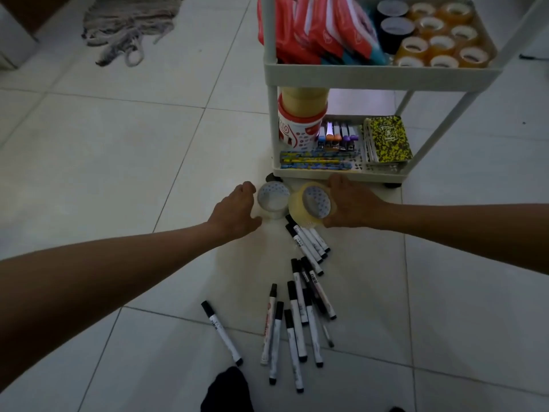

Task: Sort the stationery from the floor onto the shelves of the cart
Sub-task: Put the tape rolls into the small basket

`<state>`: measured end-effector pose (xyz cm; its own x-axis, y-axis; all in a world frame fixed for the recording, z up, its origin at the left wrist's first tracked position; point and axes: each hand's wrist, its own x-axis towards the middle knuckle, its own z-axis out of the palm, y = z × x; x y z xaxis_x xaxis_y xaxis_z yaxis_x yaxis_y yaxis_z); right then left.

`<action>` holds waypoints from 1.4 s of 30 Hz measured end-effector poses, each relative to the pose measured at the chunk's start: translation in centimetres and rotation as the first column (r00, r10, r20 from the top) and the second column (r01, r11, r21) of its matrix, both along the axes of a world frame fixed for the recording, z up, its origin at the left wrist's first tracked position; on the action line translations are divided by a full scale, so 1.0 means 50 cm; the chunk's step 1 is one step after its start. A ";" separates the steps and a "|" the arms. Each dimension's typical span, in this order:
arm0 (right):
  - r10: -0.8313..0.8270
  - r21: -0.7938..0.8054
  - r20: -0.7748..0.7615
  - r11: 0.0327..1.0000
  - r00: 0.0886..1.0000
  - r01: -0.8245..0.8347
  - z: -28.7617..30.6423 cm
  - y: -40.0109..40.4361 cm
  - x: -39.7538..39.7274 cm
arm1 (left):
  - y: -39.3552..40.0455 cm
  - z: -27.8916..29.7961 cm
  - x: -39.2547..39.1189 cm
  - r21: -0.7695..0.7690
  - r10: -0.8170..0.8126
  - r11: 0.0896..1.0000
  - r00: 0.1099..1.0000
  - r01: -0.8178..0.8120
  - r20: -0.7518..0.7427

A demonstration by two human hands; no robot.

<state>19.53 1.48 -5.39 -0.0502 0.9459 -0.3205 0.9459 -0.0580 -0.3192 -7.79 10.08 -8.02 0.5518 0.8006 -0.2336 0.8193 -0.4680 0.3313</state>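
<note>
**Two tape rolls taken up beside the cart**

A yellowish roll of packing tape (312,205) is gripped by the right hand (352,203), fingers curled round its far rim and thumb at its near edge; the roll is tipped so that its core is turned toward the camera. Just to the left of it, a clear tape roll (272,199) lies flat on the floor tile, and the left hand (237,211) is curved round its left side, thumb near the roll's near edge. Whether that roll is already clasped or only touched cannot be told.

Both rolls are found directly in front of the cart (383,74), whose bottom shelf rim lies just beyond the right hand. Similar amber tape rolls (442,40) are stacked on the shelf above, up and to the right, so a lift in that direction is judged likely. The whiteboard markers (297,322) are scattered nearer the person than both hands, long axes mostly pointing away.
</note>
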 end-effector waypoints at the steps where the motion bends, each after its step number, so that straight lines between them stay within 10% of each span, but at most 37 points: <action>1: -0.013 -0.035 -0.005 0.999 1.000 0.013 -0.001 0.008 0.000 | 0.004 -0.006 0.012 -0.012 0.001 1.000 1.000 -0.001 -0.005; 7: 0.054 -0.198 -0.055 0.978 0.997 -0.064 -0.022 0.034 -0.016 | 0.020 -0.041 0.062 -0.049 -0.005 0.999 0.998 0.008 0.059; 29: -0.165 -0.045 -0.295 0.986 0.941 0.158 0.082 -0.045 0.009 | -0.029 0.073 0.061 -0.376 0.165 0.926 0.921 -0.023 0.352; 42: -0.559 -0.293 -0.601 0.820 0.572 0.492 0.060 -0.124 0.070 | -0.045 0.044 0.143 -0.646 0.410 0.763 0.788 -0.021 0.459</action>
